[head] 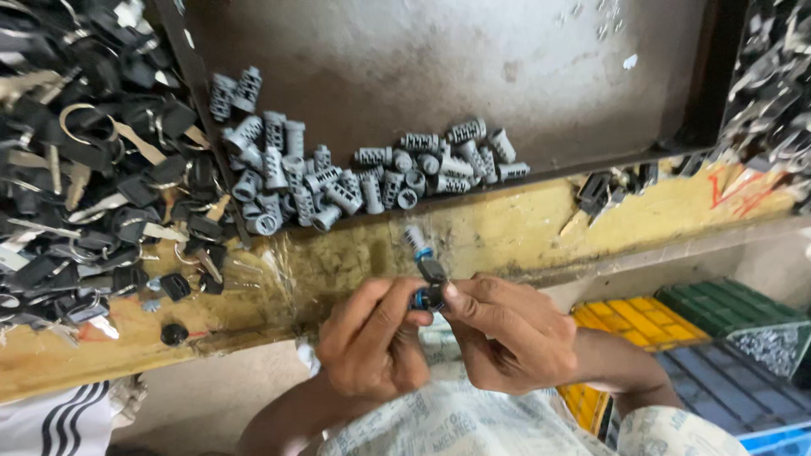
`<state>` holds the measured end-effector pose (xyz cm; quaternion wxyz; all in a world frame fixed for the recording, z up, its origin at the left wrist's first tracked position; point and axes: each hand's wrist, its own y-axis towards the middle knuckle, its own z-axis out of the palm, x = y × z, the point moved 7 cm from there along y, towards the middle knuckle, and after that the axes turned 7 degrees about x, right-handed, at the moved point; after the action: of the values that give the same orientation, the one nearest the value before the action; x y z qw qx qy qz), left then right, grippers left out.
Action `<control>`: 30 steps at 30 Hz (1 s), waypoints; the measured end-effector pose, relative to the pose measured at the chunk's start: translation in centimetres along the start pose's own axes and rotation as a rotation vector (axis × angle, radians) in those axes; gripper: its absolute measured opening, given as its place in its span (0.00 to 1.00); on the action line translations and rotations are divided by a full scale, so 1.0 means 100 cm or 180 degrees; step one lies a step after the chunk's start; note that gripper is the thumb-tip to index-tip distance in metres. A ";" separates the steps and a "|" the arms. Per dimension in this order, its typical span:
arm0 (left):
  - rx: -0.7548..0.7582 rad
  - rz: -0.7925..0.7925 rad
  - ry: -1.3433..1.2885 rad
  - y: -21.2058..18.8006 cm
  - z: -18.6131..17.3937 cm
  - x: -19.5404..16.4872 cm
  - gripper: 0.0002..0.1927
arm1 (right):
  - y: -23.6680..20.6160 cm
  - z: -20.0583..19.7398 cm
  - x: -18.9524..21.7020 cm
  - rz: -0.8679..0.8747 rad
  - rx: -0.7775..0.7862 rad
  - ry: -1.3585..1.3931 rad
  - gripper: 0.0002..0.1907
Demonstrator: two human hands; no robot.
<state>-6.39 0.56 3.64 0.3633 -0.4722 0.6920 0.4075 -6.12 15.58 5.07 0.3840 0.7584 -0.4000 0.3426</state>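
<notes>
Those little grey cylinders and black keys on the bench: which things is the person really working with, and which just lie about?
In hand:
- small lock cylinder with a key in it, pinched by the left hand and right hand
- grey cylinders heaped in the metal tray, same kind

Lying about:
- black-headed keys
- yellow bin
- green bin
- screws

Two bare hands, left hand [372, 342], right hand [511, 333], pale patterned rolled sleeves [667, 431]

Soft daylight, slight blur, edges warped
</notes>
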 end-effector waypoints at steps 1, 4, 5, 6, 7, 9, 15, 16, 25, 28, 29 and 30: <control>0.0133 -0.0197 -0.0077 0.001 0.004 0.005 0.08 | 0.002 0.000 -0.004 0.0066 0.0109 -0.0063 0.21; 0.0641 -0.0662 -0.0547 0.001 0.016 0.025 0.05 | 0.010 -0.006 -0.013 0.0424 0.0592 -0.0186 0.20; 0.0798 -0.0713 -0.0823 0.000 0.020 0.031 0.04 | 0.012 -0.011 -0.014 0.0568 0.0884 -0.0178 0.20; 0.0945 -0.0758 -0.1094 -0.001 0.025 0.035 0.04 | 0.015 -0.016 -0.014 0.0701 0.1183 -0.0171 0.19; 0.0899 -0.0604 -0.1152 -0.003 0.025 0.034 0.04 | 0.021 -0.021 -0.006 0.0584 0.1350 -0.0163 0.19; 0.0858 -0.0253 -0.1278 -0.009 0.027 0.029 0.06 | 0.038 -0.028 0.008 0.0369 0.1636 -0.0184 0.19; -0.0662 -0.0493 -0.1059 -0.026 0.004 0.054 0.19 | 0.137 -0.035 -0.015 0.0060 0.1947 0.0321 0.10; -0.0601 -0.0599 -0.1097 -0.024 0.006 0.061 0.18 | 0.156 -0.038 -0.031 0.0064 0.1649 -0.0165 0.10; -0.0156 -0.0974 -0.1138 -0.010 0.004 0.068 0.13 | 0.158 -0.049 -0.091 0.0355 0.0694 -0.1550 0.10; -0.0146 -0.0986 -0.1200 -0.005 0.005 0.068 0.13 | 0.145 -0.073 -0.096 0.0673 0.0391 -0.2475 0.12; -0.0148 -0.0947 -0.1237 -0.004 0.006 0.068 0.13 | 0.141 -0.075 -0.093 0.0528 0.0391 -0.2995 0.13; -0.0146 -0.0900 -0.1271 -0.002 0.006 0.068 0.13 | 0.135 -0.074 -0.089 0.0374 0.0386 -0.3514 0.14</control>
<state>-8.04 -1.34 -2.66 0.5354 -0.4827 0.5241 0.4535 -23.42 19.80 5.35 0.0535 0.8224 -0.5630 -0.0622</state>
